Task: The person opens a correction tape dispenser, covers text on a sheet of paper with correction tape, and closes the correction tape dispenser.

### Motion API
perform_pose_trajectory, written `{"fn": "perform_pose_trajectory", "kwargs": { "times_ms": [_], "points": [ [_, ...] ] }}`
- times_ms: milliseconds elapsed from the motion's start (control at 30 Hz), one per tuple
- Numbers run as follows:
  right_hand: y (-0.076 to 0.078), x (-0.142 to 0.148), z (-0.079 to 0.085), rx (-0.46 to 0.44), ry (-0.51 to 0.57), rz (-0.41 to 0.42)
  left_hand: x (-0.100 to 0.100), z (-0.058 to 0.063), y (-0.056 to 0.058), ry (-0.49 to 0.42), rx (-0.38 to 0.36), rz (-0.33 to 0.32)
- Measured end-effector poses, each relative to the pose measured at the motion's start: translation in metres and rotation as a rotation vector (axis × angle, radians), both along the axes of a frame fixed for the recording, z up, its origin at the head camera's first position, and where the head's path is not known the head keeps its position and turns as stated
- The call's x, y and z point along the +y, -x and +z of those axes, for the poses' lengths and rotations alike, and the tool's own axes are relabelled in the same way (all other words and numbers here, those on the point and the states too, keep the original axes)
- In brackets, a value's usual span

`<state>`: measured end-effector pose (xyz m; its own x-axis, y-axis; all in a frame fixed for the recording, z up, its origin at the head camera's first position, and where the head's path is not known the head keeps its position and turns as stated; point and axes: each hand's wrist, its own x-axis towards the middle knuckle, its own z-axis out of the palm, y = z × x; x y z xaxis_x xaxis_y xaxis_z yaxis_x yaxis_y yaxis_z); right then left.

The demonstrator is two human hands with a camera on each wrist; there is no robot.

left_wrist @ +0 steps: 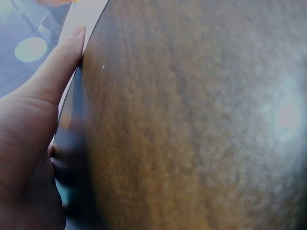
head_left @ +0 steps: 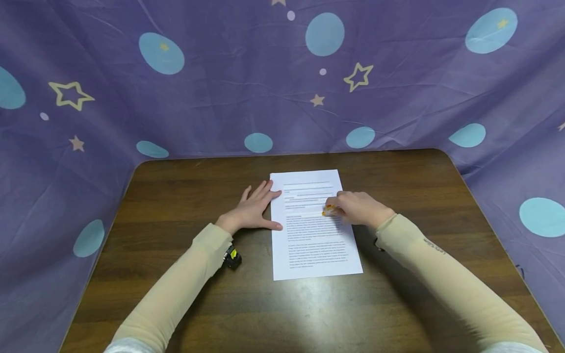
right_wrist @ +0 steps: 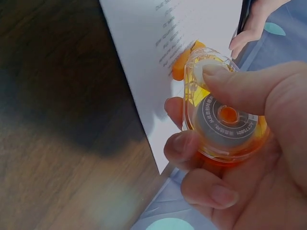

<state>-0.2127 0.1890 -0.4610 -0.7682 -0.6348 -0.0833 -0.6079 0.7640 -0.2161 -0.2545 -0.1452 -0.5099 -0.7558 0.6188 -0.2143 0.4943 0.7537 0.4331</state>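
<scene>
A printed sheet of paper (head_left: pixel 315 255) lies on the brown table, with white strips over parts of its upper lines. My right hand (head_left: pixel 359 208) grips an orange and clear correction tape dispenser (right_wrist: pixel 225 115) at the sheet's right side. In the right wrist view the thumb presses on its top and the fingers curl beneath it; its orange tip end is at the paper. My left hand (head_left: pixel 251 208) lies with spread fingers at the sheet's left edge, fingertips and thumb tip on the paper. In the left wrist view its thumb (left_wrist: pixel 57 67) touches the paper's edge.
The brown wooden table (head_left: pixel 185 196) extends around the sheet on all sides. Behind it and at both sides hangs a purple curtain (head_left: pixel 220 73) with stars and blue dots. A black wrist camera (head_left: pixel 232 257) sits under the left wrist.
</scene>
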Motion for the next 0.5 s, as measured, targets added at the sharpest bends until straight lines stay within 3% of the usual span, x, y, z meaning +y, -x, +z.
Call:
{"fn": "perform_pose_trajectory", "kwargs": {
  "times_ms": [367,500],
  "points": [
    [0.000,0.012,-0.002,0.018,-0.007,-0.009,0.001,0.001,-0.001,0.001,0.000,0.006],
    [-0.001,0.016,-0.002,0.015,-0.005,-0.023,-0.002,-0.006,0.002,-0.030,0.000,-0.005]
  ]
}}
